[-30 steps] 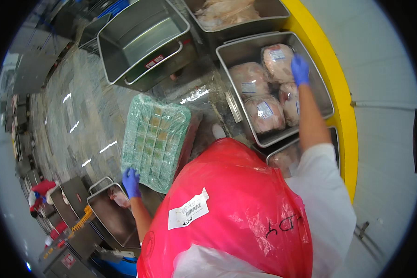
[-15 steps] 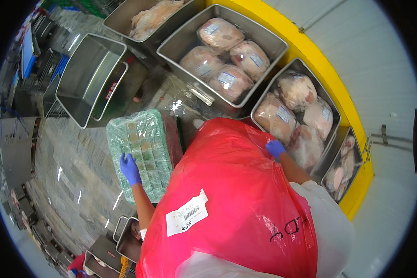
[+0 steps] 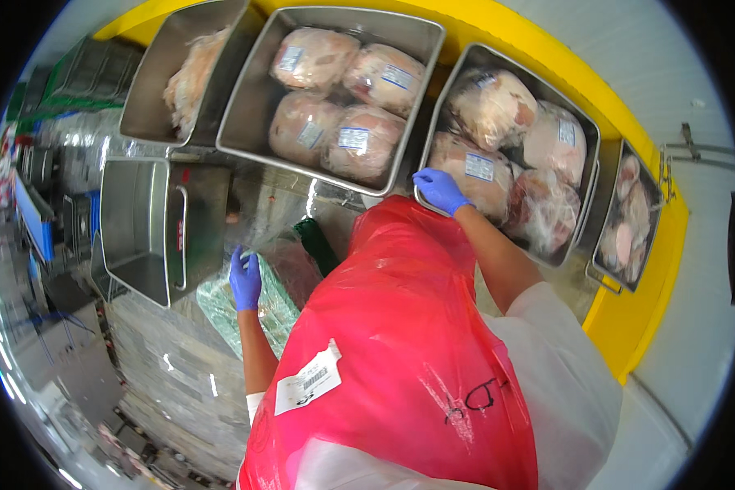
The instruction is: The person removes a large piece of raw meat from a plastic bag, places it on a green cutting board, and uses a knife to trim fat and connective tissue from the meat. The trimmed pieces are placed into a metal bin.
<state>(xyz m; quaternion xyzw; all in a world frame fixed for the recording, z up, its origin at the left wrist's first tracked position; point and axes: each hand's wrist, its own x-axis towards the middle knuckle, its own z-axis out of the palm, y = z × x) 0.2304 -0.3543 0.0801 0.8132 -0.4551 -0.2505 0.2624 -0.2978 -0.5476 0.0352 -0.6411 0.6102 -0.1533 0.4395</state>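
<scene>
My left hand [image 3: 245,280], in a blue glove, is held over a plastic-wrapped green crate [image 3: 220,314], fingers apart and holding nothing. My right hand [image 3: 439,189], also gloved, has its fingers curled on the left rim of a steel tub [image 3: 591,139]. That tub holds several bagged, labelled meat pieces [image 3: 490,110], one just beyond my fingers. A second tub [image 3: 233,106] beside it holds more bagged meat [image 3: 363,143]. A red plastic apron [image 3: 392,343] covers my front.
At the upper left are a steel tub with pale meat [image 3: 192,82] and a tub with a handle [image 3: 135,229]. A smaller tub of meat [image 3: 625,220] stands at the right, against a yellow curb [image 3: 661,286] along a white wall [image 3: 702,245].
My view has turned rightward along the row of tubs. My right hand left the far tub of bagged meat and now lies on the nearer tub's rim. My left hand rose relative to the crate.
</scene>
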